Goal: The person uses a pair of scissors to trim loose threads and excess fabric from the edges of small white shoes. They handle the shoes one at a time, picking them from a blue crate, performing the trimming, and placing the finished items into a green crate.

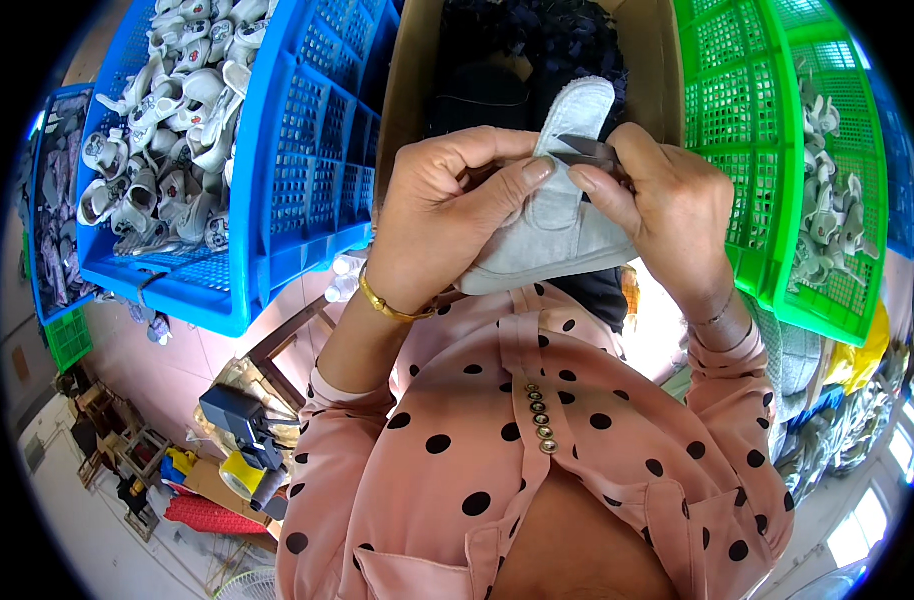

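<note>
A light grey fabric shoe upper with an upright strap is held in front of my chest. My left hand pinches it from the left, the thumb pressed at the base of the strap. Dark thread snips are gripped between the thumb and fingers of my right hand. Their blades point left and lie against the strap, close to my left fingertips. My right fingers partly cover the handle of the snips. Beyond both hands stands a cardboard box holding dark fabric scraps.
At left, a blue plastic crate holds many small light grey shoe uppers. To the right, a green crate stands beside another with grey pieces. A yellow tape roll is at lower left.
</note>
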Available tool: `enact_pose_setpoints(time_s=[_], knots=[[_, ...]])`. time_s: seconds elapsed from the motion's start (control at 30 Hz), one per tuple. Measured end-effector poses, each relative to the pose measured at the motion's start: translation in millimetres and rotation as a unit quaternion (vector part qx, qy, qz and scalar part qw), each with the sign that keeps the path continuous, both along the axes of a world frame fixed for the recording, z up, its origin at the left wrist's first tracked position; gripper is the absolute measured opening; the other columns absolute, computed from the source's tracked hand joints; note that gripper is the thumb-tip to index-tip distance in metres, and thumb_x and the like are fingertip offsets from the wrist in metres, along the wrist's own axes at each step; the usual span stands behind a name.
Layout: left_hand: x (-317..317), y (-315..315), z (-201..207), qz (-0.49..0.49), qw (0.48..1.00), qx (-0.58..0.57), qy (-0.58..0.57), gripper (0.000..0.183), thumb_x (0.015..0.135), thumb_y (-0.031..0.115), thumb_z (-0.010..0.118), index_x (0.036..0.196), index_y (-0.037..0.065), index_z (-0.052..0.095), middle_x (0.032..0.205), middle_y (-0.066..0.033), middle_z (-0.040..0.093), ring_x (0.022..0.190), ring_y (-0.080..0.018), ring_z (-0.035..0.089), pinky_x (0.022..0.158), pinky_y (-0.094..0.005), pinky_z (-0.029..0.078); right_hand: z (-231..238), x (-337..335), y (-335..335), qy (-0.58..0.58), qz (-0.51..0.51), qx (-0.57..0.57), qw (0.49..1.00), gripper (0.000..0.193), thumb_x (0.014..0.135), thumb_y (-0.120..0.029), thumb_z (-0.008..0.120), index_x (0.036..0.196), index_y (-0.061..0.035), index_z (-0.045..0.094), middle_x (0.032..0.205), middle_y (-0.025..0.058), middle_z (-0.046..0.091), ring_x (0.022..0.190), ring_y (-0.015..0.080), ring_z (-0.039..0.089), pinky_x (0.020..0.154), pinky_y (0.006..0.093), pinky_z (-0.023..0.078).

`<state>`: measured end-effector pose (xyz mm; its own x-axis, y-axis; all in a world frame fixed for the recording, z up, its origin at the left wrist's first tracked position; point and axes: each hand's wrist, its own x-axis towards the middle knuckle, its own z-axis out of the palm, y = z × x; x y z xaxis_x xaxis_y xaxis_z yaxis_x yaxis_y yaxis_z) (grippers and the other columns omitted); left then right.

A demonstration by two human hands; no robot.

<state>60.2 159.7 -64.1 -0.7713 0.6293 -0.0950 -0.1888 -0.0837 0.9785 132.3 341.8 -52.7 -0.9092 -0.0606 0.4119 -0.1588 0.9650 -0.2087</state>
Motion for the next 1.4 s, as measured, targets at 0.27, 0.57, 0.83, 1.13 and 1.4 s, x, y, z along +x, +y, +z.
enact_pose_setpoints(time_s=[0.27,0.57,0.83,1.13,1.4], knots=[[0.1,3.0,-0.9,0.0,1.0,-0.012,0.0,0.016,0.088,0.004,0.065,0.103,-0.003,0.068,0.075,0.0007,0.064,0.063,-0.0003,0.049,0.053,-0.0167,0.04,2.9,-3.5,4.2,0.044,0.005,0.104,0.994,0.041,0.074,-0.042,0.073,0.065,-0.0135,0.046,0.05,0.0015,0.046,0.045,0.0189,0.053,0.043,0.031,0.04],[2.2,4.5,0.1,0.012,0.998,-0.045,0.032,0.017,0.088,0.004,0.066,0.103,-0.002,0.068,0.075,0.0006,0.064,0.062,-0.0003,0.049,0.053,-0.0166,0.039,9.1,-6.1,3.9,0.004,-0.005,0.148,0.989,0.042,0.076,-0.044,0.07,0.063,-0.0125,0.046,0.05,0.0006,0.047,0.047,0.0195,0.056,0.044,0.0317,0.041],[-0.8,1.5,-1.6,-0.013,1.0,-0.007,-0.026,0.017,0.088,0.004,0.066,0.104,-0.002,0.067,0.078,0.0009,0.064,0.064,-0.0003,0.05,0.055,-0.0168,0.039,-0.9,-16.3,27.3,-0.066,0.025,-0.431,0.9,0.032,0.091,-0.032,0.063,0.084,-0.0011,0.06,0.064,0.0018,0.05,0.058,0.0078,0.043,0.052,0.0247,0.038],[-5.1,10.9,3.6,-0.079,0.997,0.02,0.017,0.02,0.089,0.008,0.066,0.107,0.0,0.062,0.079,0.0027,0.061,0.065,0.0,0.049,0.055,-0.0165,0.039,-0.1,-20.9,17.0,-0.187,0.055,-0.614,0.764,0.031,0.097,-0.029,0.057,0.078,-0.0048,0.06,0.057,-0.0073,0.039,0.052,0.0,0.033,0.046,0.0197,0.028],[-6.2,16.8,6.2,-0.044,0.998,-0.005,-0.033,0.015,0.091,0.014,0.066,0.098,0.001,0.065,0.068,0.0045,0.057,0.055,0.001,0.044,0.047,-0.0163,0.033,3.7,-20.7,10.6,-0.166,0.049,-0.547,0.819,0.034,0.097,-0.033,0.055,0.078,-0.0044,0.061,0.055,-0.0043,0.045,0.051,0.0018,0.04,0.046,0.0192,0.032]])
